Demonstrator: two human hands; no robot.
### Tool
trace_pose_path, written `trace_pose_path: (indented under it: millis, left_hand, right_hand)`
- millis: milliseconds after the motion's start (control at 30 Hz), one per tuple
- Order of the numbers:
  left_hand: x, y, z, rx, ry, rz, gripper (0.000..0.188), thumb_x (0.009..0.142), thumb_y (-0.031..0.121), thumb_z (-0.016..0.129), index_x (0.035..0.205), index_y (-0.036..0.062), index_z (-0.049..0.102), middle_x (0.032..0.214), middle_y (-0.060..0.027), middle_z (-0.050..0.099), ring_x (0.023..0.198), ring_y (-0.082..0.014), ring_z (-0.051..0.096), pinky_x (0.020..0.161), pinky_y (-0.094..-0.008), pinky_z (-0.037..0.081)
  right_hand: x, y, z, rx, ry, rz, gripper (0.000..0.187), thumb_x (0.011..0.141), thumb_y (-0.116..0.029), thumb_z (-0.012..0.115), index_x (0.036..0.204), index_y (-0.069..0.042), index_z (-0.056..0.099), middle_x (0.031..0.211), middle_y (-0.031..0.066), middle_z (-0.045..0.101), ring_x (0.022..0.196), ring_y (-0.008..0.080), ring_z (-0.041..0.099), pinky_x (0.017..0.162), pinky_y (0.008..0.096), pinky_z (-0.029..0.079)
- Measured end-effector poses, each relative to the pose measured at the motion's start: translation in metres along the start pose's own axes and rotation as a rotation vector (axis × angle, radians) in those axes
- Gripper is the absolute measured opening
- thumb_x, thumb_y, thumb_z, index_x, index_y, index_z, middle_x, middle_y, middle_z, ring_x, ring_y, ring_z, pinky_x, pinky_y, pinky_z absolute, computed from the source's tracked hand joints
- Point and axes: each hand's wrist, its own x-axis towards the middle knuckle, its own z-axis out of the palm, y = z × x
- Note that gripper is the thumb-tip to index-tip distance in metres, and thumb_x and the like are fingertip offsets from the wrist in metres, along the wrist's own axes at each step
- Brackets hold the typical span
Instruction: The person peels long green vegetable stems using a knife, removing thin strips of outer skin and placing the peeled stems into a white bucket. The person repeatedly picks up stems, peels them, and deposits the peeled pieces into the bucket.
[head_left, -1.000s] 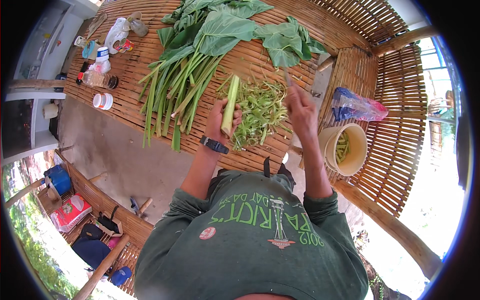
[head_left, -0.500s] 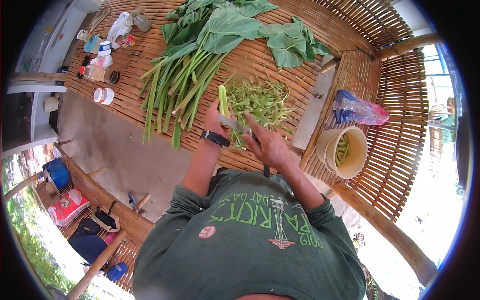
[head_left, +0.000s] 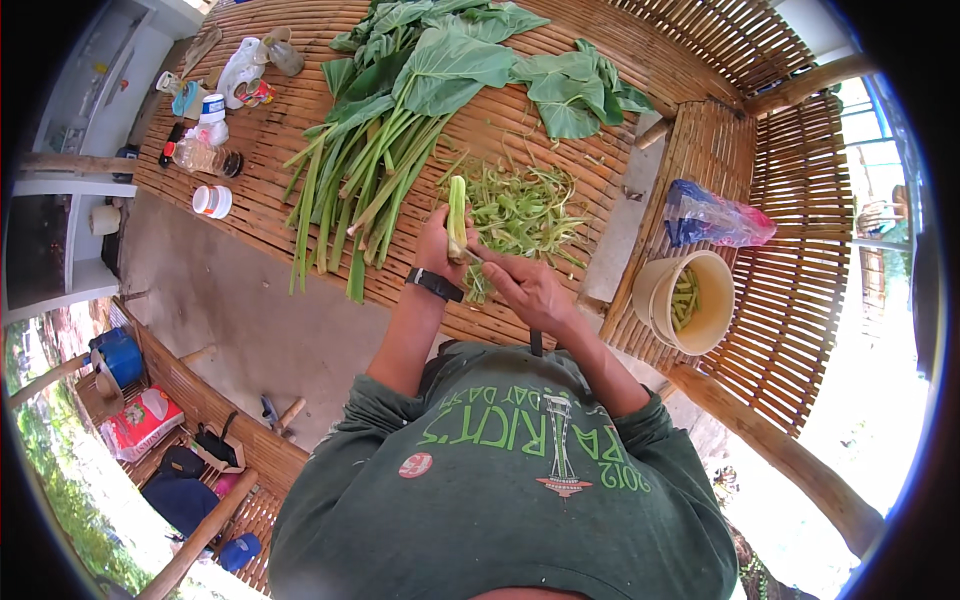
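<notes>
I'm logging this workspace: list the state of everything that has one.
Left hand, grip closed.
Right hand, grip closed.
Pale green thick stalk piece, held in left hand.
Metal-bladed knife, held in right hand, mostly hidden.
Long green leafy stalks, heaped, leaves attached.
Thin green peelings, loosely piled.
Round cream plastic bucket, uncovered, holding green cut stalk pieces.
Clear plastic red-capped bottle, closed.
Black wristwatch, strapped on.

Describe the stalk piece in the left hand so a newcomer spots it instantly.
On the brown slatted bamboo table, find the loose heap of pale green peelings. Just left of it, the left hand, with a black wristwatch behind it, grips a thick, pale green stalk piece. Unlike the long, leafy green stalks farther left, it is short, leafless and hand-held.
</notes>
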Motion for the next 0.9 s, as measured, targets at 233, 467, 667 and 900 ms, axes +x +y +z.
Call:
trace_pose_path:
  millis: [233, 467, 667, 900]
  left_hand:
    - [-0.034, 0.0, 0.003, 0.125, -0.096, -0.098, 0.045, 0.112, 0.034, 0.047, 0.138, -0.0031, 0.052, 0.09, -0.0053, 0.058, 0.065, -0.0101, 0.05, 0.047, -0.022, 0.042]
    - [-0.065, -0.011, -0.02, -0.153, -0.16, -0.04, 0.047, 0.113, 0.037, 0.047, 0.139, -0.0015, 0.055, 0.091, -0.0055, 0.06, 0.067, -0.0112, 0.048, 0.05, -0.0235, 0.038]
    - [-0.081, -0.04, -0.013, -0.303, -0.093, 0.063, 0.045, 0.111, 0.028, 0.046, 0.142, -0.0049, 0.048, 0.092, -0.0069, 0.058, 0.077, -0.0173, 0.052, 0.054, -0.027, 0.045]
    - [-0.073, -0.066, 0.003, -0.255, 0.047, 0.18, 0.033, 0.105, 0.023, 0.047, 0.121, -0.0034, 0.059, 0.099, -0.0126, 0.066, 0.085, -0.0243, 0.06, 0.068, -0.0362, 0.053]
  right_hand:
    - [0.038, 0.008, -0.086, 0.077, 0.328, 0.38, 0.042, 0.109, -0.047, 0.057, 0.105, -0.006, 0.063, 0.073, 0.0001, 0.056, 0.067, 0.0102, 0.048, 0.063, 0.0295, 0.041]
    - [0.065, 0.129, -0.142, -0.189, 0.486, 0.054, 0.047, 0.107, -0.041, 0.057, 0.138, -0.008, 0.068, 0.107, 0.0229, 0.075, 0.096, 0.0289, 0.074, 0.087, 0.0402, 0.054]
    - [0.028, 0.117, -0.084, -0.461, -0.049, 0.188, 0.053, 0.108, -0.037, 0.051, 0.159, -0.023, 0.047, 0.101, 0.025, 0.073, 0.092, 0.045, 0.07, 0.083, 0.0534, 0.055]
    - [-0.016, 0.084, -0.066, -0.209, -0.143, -0.02, 0.049, 0.107, -0.03, 0.052, 0.156, -0.03, 0.052, 0.108, 0.0224, 0.074, 0.094, 0.0421, 0.072, 0.083, 0.0512, 0.057]
